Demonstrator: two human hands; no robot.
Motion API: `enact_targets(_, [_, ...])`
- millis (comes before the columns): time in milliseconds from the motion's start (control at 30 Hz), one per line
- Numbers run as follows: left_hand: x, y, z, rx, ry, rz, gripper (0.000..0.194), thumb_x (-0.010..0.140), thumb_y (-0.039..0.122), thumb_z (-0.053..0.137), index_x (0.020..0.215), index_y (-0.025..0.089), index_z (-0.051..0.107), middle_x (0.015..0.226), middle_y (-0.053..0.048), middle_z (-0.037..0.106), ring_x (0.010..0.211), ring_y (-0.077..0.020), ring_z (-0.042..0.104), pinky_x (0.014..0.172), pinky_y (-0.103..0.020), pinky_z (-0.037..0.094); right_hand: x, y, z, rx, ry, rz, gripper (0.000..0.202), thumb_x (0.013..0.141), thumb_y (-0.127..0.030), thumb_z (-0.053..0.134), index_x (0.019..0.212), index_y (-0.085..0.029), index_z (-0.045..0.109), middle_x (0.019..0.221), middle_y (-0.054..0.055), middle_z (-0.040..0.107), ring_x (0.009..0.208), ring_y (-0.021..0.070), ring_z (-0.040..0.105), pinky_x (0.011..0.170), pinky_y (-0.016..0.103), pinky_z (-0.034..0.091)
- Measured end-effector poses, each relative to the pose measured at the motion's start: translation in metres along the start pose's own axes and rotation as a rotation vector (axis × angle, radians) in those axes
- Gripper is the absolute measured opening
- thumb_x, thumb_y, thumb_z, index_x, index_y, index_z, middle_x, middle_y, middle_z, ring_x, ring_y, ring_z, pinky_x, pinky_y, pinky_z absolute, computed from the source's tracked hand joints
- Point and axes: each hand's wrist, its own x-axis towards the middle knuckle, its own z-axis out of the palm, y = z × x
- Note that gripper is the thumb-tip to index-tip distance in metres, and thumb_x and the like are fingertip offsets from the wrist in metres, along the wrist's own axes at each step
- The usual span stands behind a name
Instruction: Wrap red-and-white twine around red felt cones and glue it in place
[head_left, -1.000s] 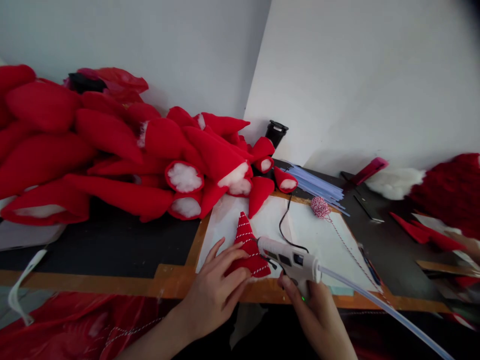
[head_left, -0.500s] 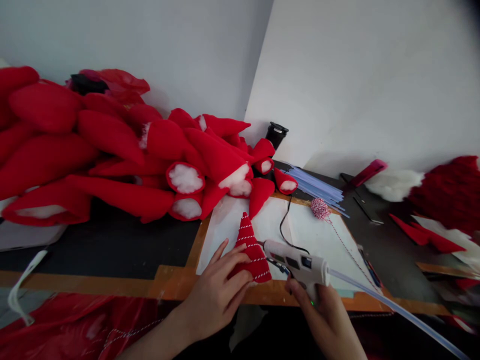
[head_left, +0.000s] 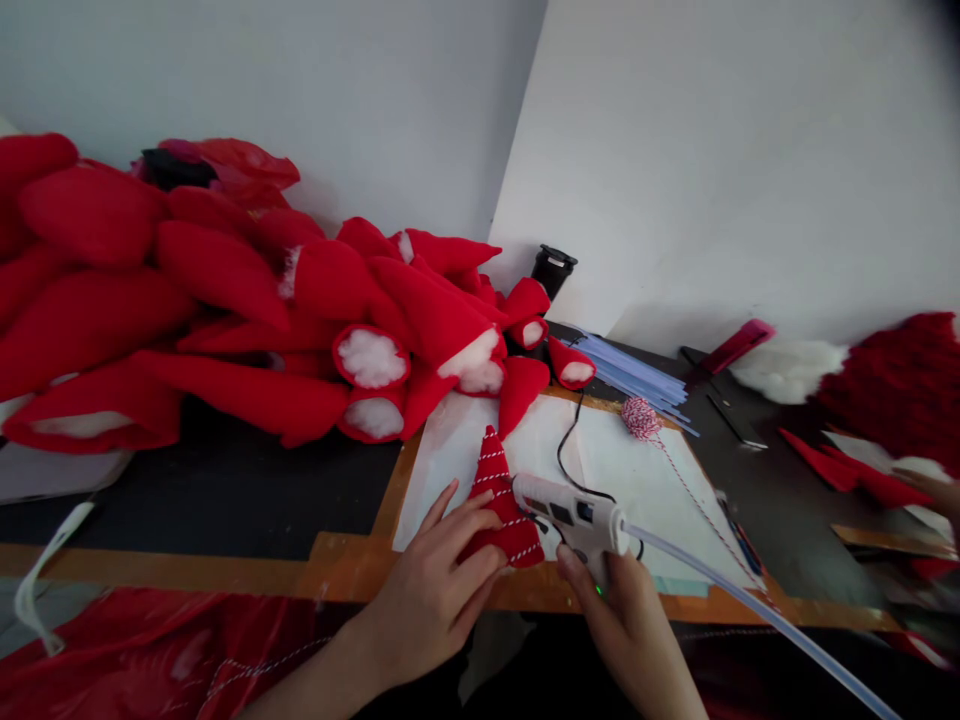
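My left hand (head_left: 435, 565) holds a small red felt cone (head_left: 517, 535) against the table, its fingers lying across the left side. Rows of red-and-white twine cross the cone, and its tip points away from me. In my right hand (head_left: 630, 615) is a white hot glue gun (head_left: 566, 508), gripped by the handle with a small green light showing. The gun's front end is at the cone's right edge; the cone hides its nozzle tip. A long clear glue stick (head_left: 750, 598) sticks out of the gun's back.
Stuffed red cones (head_left: 225, 270) are heaped at the left and back. A ball of red-and-white twine (head_left: 641, 418) lies on white paper (head_left: 645, 480), with a bundle of glue sticks (head_left: 630, 375) behind. Another person's hand (head_left: 941, 495) touches red felt at the far right.
My right hand has moved the glue gun left, so its nozzle now overlaps the cone. The left hand and cone have barely moved. Another person's hand has appeared at the right edge.
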Motion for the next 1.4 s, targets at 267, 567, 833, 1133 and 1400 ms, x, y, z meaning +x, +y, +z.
enact_targets(267, [-0.002,-0.001,-0.001,-0.008,0.003,-0.017,0.015,0.090,0.007,0.058,0.096,0.019,0.065,0.116,-0.008,0.065,0.128,-0.0208,0.055,0.124,-0.047,0.022,-0.002,0.006,-0.003,0.007,0.023,0.006,0.025,0.094,-0.044,0.059,0.097,-0.019,0.064,0.093,0.009,0.075,0.087,0.0246,0.071,0.080,0.031,0.057])
enact_targets(567, [0.000,0.000,-0.002,-0.011,-0.001,-0.029,0.015,0.092,0.007,0.054,0.093,0.019,0.065,0.114,-0.008,0.066,0.128,-0.0199,0.056,0.124,-0.047,0.023,0.008,0.003,-0.002,0.049,-0.003,0.016,0.026,0.095,-0.042,0.059,0.097,-0.017,0.065,0.087,0.008,0.074,0.079,0.0224,0.070,0.073,0.029,0.055])
enact_targets(833, [0.000,0.000,0.003,-0.039,0.071,-0.050,0.018,0.092,0.007,0.052,0.091,0.020,0.065,0.112,-0.007,0.066,0.124,-0.0185,0.059,0.124,-0.046,0.023,0.026,0.002,0.006,0.052,0.015,-0.006,0.023,0.096,-0.040,0.057,0.100,-0.018,0.062,0.085,0.008,0.074,0.074,0.0216,0.069,0.067,0.028,0.054])
enact_targets(1133, [0.003,-0.009,0.012,0.065,0.190,0.068,0.022,0.090,0.006,0.049,0.080,0.020,0.063,0.103,-0.005,0.068,0.118,-0.0144,0.063,0.124,-0.034,0.025,0.033,0.008,0.018,0.025,0.015,-0.038,0.032,0.098,-0.043,0.051,0.112,-0.016,0.061,0.084,0.010,0.074,0.075,0.0247,0.071,0.068,0.031,0.054])
enact_targets(1400, [0.002,-0.012,0.005,0.146,0.076,0.129,0.020,0.086,0.003,0.055,0.088,0.021,0.063,0.107,-0.006,0.067,0.128,-0.0154,0.058,0.125,-0.034,0.021,0.030,0.000,0.011,0.056,0.032,0.002,0.031,0.098,-0.041,0.049,0.112,-0.017,0.062,0.087,0.010,0.074,0.076,0.0231,0.069,0.071,0.030,0.054])
